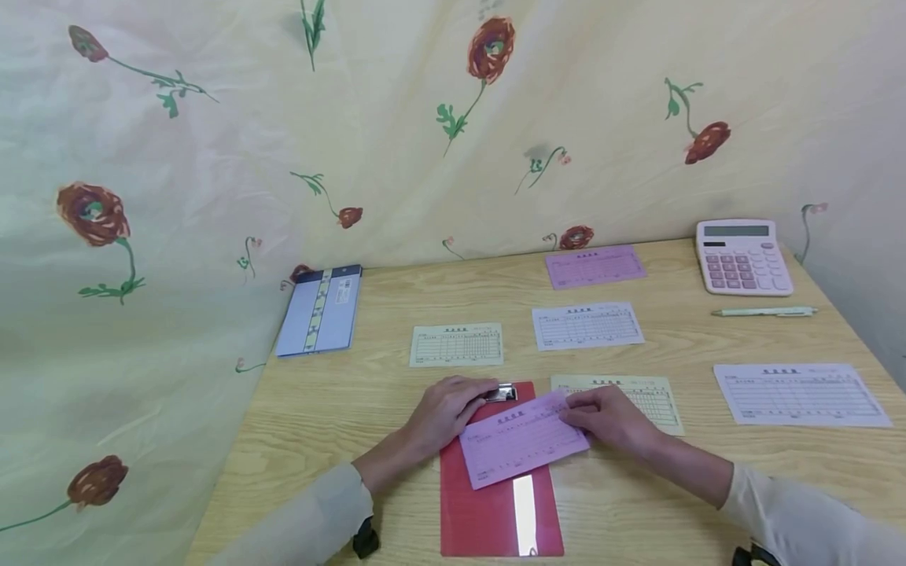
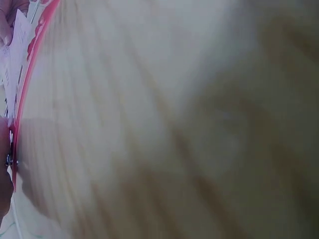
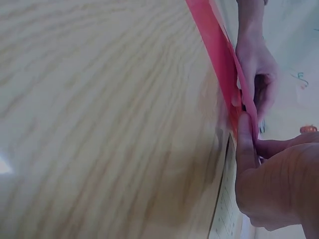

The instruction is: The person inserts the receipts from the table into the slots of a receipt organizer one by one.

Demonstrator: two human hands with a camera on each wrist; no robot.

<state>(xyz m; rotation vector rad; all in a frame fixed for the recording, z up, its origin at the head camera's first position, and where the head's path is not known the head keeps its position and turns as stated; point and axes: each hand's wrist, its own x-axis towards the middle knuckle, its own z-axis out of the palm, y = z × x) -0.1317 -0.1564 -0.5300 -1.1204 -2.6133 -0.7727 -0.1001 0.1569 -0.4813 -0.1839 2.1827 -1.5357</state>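
Your left hand (image 1: 446,413) gripped the metal clip (image 1: 501,392) at the top of the red clipboard (image 1: 495,511), fingers curled over it. Your right hand (image 1: 602,417) pinched the right end of the pink slip (image 1: 520,440), which lay askew across the board with its upper edge near the clip. Whether the clip was actually levered open could not be told from any view.

The likely trouble was the slant: if the clip had closed on the slip as it lay, the slip would have been caught crooked or only by a corner. A loose left grip could also have let the clip snap onto the paper's edge and crease it.

The pale green slip (image 1: 654,397) lay just beside your right hand, partly under it, so a sideways drag could have shifted it. The near edge of the table (image 1: 318,440) sat close below the board. Open wood lay to the left, toward the blue booklet (image 1: 322,308); the calculator (image 1: 742,255) and pen (image 1: 764,312) were well apart.
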